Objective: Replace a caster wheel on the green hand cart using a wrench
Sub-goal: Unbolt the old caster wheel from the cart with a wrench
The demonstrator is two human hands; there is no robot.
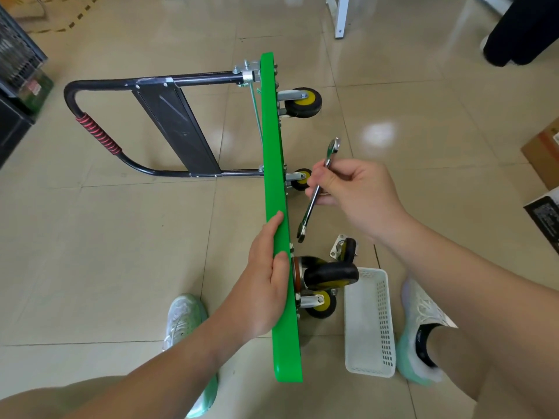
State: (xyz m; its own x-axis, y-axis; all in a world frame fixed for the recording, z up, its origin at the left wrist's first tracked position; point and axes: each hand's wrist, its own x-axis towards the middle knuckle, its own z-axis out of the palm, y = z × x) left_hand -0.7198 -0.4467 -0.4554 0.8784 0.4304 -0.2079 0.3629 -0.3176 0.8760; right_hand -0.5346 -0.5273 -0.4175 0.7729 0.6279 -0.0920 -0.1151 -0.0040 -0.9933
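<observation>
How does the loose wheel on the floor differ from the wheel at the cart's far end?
The loose caster lies on the floor beside the white basket; the far caster is mounted on the green cart. The loose caster's mounting plate is bare; the far caster's sits against the cart. Both have black tyres.

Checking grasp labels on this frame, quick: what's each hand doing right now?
Left hand: closed, gripping the edge of the green cart.
Right hand: closed, holding the wrench by its middle, clear of the cart.
</observation>
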